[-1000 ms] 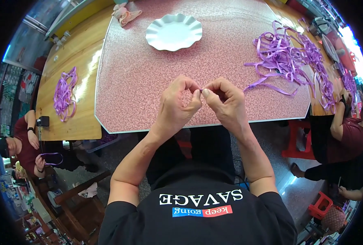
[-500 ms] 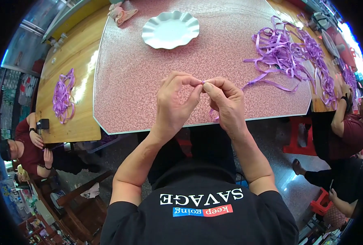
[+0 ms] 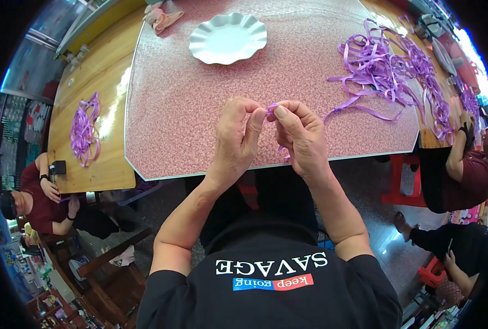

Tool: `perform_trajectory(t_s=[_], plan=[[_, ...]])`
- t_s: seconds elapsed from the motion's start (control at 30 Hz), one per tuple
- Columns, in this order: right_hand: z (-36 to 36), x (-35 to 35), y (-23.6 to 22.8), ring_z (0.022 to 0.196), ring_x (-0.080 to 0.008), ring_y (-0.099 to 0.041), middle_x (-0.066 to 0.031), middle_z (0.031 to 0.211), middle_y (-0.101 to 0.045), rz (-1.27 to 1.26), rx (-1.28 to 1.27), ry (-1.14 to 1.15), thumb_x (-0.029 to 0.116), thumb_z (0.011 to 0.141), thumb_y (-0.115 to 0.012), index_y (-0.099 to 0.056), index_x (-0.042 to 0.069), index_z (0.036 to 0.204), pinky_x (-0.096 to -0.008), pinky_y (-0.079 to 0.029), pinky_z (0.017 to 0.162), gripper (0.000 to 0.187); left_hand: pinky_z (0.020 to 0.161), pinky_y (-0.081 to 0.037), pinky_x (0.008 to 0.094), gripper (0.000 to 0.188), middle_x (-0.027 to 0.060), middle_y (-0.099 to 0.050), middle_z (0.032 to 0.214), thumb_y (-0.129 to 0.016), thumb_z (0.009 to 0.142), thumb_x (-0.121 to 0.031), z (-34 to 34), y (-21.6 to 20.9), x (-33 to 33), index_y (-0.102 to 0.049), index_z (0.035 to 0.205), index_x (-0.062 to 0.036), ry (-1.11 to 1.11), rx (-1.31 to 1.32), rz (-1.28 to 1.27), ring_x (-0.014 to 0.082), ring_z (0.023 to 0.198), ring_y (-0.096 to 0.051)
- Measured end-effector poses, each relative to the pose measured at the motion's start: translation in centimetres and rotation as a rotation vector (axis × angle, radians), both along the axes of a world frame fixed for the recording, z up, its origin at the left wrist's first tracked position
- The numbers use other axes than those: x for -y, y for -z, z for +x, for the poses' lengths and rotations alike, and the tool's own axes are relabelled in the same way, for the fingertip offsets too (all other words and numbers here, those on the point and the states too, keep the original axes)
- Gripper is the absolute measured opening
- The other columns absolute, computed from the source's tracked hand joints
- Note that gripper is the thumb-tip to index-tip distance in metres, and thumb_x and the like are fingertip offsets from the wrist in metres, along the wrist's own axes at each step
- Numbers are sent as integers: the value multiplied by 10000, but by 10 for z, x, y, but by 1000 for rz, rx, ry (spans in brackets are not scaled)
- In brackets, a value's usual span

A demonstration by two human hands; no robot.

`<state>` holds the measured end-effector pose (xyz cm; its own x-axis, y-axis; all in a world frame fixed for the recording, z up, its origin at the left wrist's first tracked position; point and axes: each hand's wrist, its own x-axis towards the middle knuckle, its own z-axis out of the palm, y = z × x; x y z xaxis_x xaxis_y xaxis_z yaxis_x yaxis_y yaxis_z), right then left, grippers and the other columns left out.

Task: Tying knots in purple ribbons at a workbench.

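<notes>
Over the near part of the pink speckled table mat (image 3: 172, 120), my two hands meet at a small loop of purple ribbon (image 3: 272, 107). My left hand (image 3: 236, 134) pinches at the loop's left side with thumb and index finger. Thumb and curled fingers of my right hand (image 3: 303, 134) grip the ribbon from the other side. A short length of it hangs below the right fingers, near the table edge. To the right lies a large tangled heap of purple ribbons (image 3: 373, 68), with one strand trailing toward my right hand.
A white scalloped plate (image 3: 227, 39) sits at the far middle, near a crumpled pinkish cloth (image 3: 161, 19). Another purple ribbon bundle (image 3: 85, 129) lies on the wooden table (image 3: 109, 159) at left. People sit on both sides; a red stool (image 3: 405, 183) stands at right.
A purple loop now shows more plainly between my fingertips. My left thumb and index finger have drawn closer together, and the left hand has shifted slightly.
</notes>
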<state>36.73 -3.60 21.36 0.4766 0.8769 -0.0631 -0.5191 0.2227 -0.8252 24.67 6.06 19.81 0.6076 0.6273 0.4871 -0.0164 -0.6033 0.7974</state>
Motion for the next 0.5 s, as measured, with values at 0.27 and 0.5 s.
perform_trajectory(t_s=[0.27, 0.5], plan=[[-1, 0, 3, 551, -1, -399, 31, 811, -619, 2, 96, 9, 130, 991, -614, -649, 55, 1006, -180, -301, 471, 84, 770, -461, 258, 187, 28, -589, 920, -562, 1042, -200, -5, -16, 7, -573, 1028, -14, 195, 117, -578, 97, 864, -553], [20, -2, 2, 643, -58, -480, -10, 878, -600, 195, 977, -31, -27, 891, -642, -640, 22, 956, -221, -356, 505, 82, 770, -454, 224, 195, -5, -587, 915, -556, 1044, -201, -14, -27, -14, -582, 1055, -8, 335, -55, -714, 59, 853, -535]])
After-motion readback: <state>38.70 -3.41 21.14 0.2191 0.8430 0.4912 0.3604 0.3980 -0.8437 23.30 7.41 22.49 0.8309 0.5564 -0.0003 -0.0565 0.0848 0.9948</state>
